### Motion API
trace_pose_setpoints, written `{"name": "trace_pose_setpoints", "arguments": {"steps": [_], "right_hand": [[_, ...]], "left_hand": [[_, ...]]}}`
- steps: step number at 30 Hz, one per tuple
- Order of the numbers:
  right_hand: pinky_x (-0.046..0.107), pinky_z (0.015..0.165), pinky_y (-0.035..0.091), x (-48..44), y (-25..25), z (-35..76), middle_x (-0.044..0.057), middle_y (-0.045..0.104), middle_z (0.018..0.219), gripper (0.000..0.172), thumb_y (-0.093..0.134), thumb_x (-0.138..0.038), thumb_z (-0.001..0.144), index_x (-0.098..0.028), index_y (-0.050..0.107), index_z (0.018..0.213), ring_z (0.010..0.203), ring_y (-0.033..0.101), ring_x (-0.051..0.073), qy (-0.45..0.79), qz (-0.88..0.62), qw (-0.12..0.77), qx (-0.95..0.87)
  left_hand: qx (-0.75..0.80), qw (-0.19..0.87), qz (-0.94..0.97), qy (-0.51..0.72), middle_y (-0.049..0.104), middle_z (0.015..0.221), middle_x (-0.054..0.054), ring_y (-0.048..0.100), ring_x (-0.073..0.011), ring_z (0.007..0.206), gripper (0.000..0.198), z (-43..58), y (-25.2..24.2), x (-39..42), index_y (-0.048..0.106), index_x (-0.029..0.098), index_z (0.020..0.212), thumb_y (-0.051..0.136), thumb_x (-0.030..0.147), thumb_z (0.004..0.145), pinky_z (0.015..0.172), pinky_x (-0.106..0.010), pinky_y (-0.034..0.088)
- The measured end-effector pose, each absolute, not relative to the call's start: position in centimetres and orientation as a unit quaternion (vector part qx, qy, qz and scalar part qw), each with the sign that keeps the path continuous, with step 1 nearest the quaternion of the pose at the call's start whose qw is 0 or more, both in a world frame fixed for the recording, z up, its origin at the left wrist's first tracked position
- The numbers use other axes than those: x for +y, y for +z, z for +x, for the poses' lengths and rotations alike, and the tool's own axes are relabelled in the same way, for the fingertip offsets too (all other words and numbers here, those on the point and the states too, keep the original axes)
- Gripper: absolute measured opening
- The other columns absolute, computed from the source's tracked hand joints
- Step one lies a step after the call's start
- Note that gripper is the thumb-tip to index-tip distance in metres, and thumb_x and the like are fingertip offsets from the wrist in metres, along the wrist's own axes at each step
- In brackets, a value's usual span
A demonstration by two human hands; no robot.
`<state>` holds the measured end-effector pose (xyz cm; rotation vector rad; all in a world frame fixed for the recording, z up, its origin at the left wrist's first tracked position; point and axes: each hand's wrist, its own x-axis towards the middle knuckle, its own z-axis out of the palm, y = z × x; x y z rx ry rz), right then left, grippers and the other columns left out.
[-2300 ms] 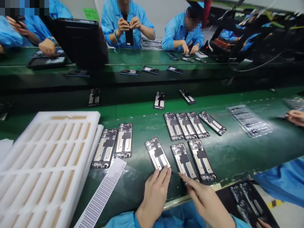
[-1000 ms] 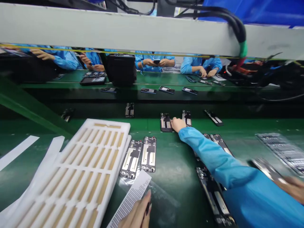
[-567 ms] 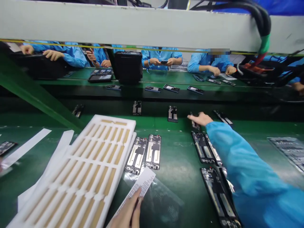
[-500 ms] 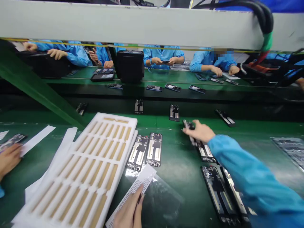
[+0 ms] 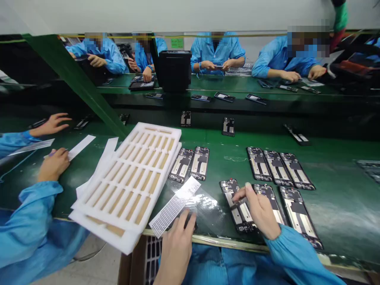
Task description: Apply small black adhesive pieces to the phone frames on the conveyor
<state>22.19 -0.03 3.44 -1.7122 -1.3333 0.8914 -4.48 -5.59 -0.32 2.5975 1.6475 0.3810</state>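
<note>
My right hand (image 5: 259,210) is closed on a phone frame (image 5: 237,208) with its inner parts showing. The frame lies at the left end of the front row on the green table (image 5: 225,174). Thumb and forefinger pinch its upper half. Two more frames (image 5: 299,217) lie to its right. My left hand (image 5: 178,239) rests with fingers stretched flat on the near end of a white perforated strip (image 5: 175,206), which lies over a clear film sheet (image 5: 209,209).
A white foam tray (image 5: 133,174) overhangs the table's front edge at left, with two frames (image 5: 191,163) beside it. Three frames (image 5: 277,167) form a back row. Single frames (image 5: 228,126) ride the belt beyond. A co-worker's hands (image 5: 53,164) are at the left; several people sit opposite.
My right hand has drawn back from the belt to the front row with a phone frame. The view has dipped, and a co-worker's hands now show at the left.
</note>
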Motion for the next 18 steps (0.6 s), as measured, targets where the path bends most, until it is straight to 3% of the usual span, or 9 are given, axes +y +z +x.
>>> {"name": "trace_pose_setpoints", "arguments": {"steps": [3,6,11,18], "right_hand": [[0.028,0.051,0.054,-0.2,1.9,19.5,0.007,0.069,0.054,0.075,0.033,-0.078,0.094,-0.016,0.071,0.076,0.05,0.066,0.019,0.468,-0.626,0.413,-0.468],[0.029,0.056,0.057,-0.6,-0.3,17.2,0.009,0.076,0.066,0.064,0.049,-0.076,0.09,-0.016,0.069,0.083,0.06,0.072,0.02,0.51,-0.575,0.407,-0.493],[0.031,0.069,0.059,-1.8,-1.5,15.2,0.009,0.079,0.08,0.048,0.051,-0.061,0.097,-0.017,0.069,0.09,0.075,0.076,0.022,0.482,-0.548,0.367,-0.576],[0.033,0.074,0.059,-3.0,-0.5,14.8,0.008,0.077,0.082,0.046,0.042,-0.056,0.102,-0.02,0.068,0.09,0.079,0.077,0.024,0.412,-0.566,0.333,-0.632]], "left_hand": [[0.53,-0.004,0.845,0.066,0.06,0.146,-0.007,0.07,-0.0226,0.107,0.052,-4.7,-0.6,-6.6,0.062,0.024,0.136,0.045,0.001,0.092,0.078,-0.029,0.063],[0.542,-0.011,0.839,0.046,0.056,0.15,-0.007,0.071,-0.0224,0.102,0.06,-5.0,-1.0,-7.6,0.06,0.024,0.139,0.047,-0.003,0.087,0.076,-0.029,0.063],[0.564,-0.024,0.824,0.04,0.055,0.151,-0.007,0.069,-0.0215,0.098,0.065,-5.5,-1.1,-8.8,0.06,0.025,0.141,0.048,-0.005,0.084,0.074,-0.029,0.062],[0.55,-0.02,0.835,0.022,0.051,0.154,-0.004,0.07,-0.0208,0.093,0.071,-5.3,-1.2,-9.3,0.06,0.025,0.141,0.048,-0.007,0.079,0.068,-0.028,0.061]]}}
